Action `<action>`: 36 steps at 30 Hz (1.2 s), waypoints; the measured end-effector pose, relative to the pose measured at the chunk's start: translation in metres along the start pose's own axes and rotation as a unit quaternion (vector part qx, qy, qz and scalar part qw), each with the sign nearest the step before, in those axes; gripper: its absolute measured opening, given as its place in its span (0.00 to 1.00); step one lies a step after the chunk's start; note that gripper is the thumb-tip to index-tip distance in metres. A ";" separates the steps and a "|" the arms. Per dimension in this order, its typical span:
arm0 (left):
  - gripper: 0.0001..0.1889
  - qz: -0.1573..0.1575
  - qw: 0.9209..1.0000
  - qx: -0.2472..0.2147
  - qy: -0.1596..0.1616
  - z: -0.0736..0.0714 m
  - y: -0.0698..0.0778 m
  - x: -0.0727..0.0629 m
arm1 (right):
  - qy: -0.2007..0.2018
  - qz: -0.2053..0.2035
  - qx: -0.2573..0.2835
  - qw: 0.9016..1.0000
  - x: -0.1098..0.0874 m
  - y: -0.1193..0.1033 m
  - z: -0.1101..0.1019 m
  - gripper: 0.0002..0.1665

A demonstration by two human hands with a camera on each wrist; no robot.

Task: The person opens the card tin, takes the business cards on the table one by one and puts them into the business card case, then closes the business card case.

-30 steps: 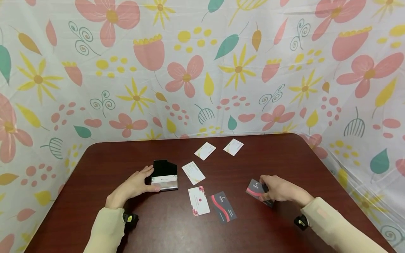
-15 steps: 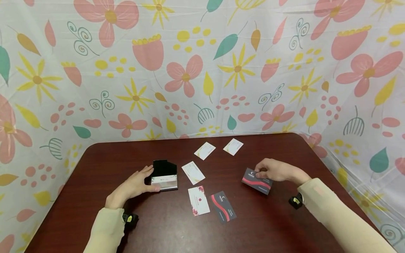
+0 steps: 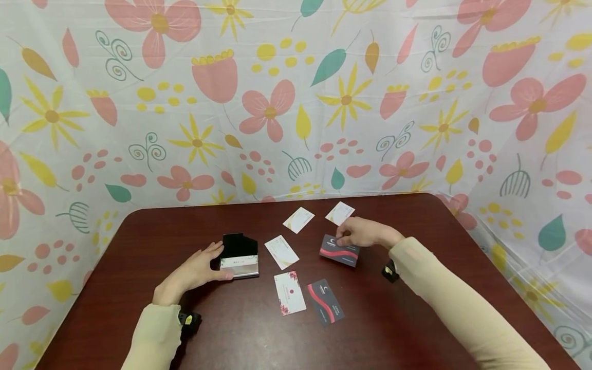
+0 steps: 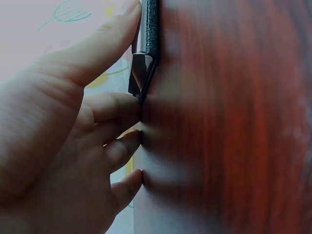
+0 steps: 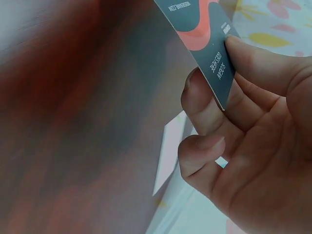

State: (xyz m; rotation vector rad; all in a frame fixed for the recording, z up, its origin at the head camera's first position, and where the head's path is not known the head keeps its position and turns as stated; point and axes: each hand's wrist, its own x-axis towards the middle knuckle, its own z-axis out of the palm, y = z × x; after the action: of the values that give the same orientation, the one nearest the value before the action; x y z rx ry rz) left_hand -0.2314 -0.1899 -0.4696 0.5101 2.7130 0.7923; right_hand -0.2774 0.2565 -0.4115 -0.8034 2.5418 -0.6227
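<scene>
My left hand (image 3: pixel 196 270) steadies an opened business card case (image 3: pixel 246 270) on the table, thumb at its near left corner and the other fingers along its left side. The case has a black flap folded back and a silvery front, and a white card shows in it. In the left wrist view, the thumb lies on the case's metal edge while the fingertips touch the table. My right hand (image 3: pixel 367 232) pinches a dark grey business card (image 3: pixel 339 255) with a pink wave between thumb and fingers, raised above the table in the right wrist view.
Between the hands lie a white card with red flowers (image 3: pixel 290 293), another dark grey card (image 3: pixel 326 302) and a white card (image 3: pixel 281 252). Two more white cards, one left (image 3: pixel 298 220) and one right (image 3: pixel 339 212), lie toward the back edge, before a flowered cloth (image 3: pixel 277 164).
My right hand has picked the dark grey card up from the right side of the table and carried it left, toward the middle. The left hand and the card case have stayed in place.
</scene>
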 end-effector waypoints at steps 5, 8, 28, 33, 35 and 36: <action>0.52 -0.003 1.000 -0.003 -0.002 0.000 0.002 -0.001 | -0.010 -0.023 -0.041 0.999 0.028 -0.021 -0.004 0.09; 0.52 -0.007 1.000 0.000 -0.003 0.000 0.001 -0.002 | -0.024 -0.029 -0.051 0.998 0.045 -0.033 -0.002 0.11; 0.52 -0.008 1.000 0.001 -0.006 0.001 0.001 -0.001 | -0.039 -0.051 -0.047 0.997 0.108 -0.087 0.003 0.11; 0.52 -0.006 1.000 0.008 0.001 0.000 0.000 0.000 | -0.041 -0.054 -0.037 0.997 0.123 -0.097 0.014 0.12; 0.52 -0.007 1.000 0.008 0.001 0.000 0.000 0.000 | -0.042 -0.057 -0.031 0.997 0.129 -0.101 0.019 0.12; 0.52 -0.008 1.000 0.007 0.001 -0.001 0.000 0.001 | -0.042 -0.058 -0.027 0.997 0.132 -0.103 0.021 0.12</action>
State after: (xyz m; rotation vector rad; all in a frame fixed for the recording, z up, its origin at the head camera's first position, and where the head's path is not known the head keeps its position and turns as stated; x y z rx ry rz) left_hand -0.2321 -0.1901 -0.4693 0.4911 2.7236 0.7713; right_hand -0.3219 0.0933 -0.4066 -0.9798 2.4594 -0.5474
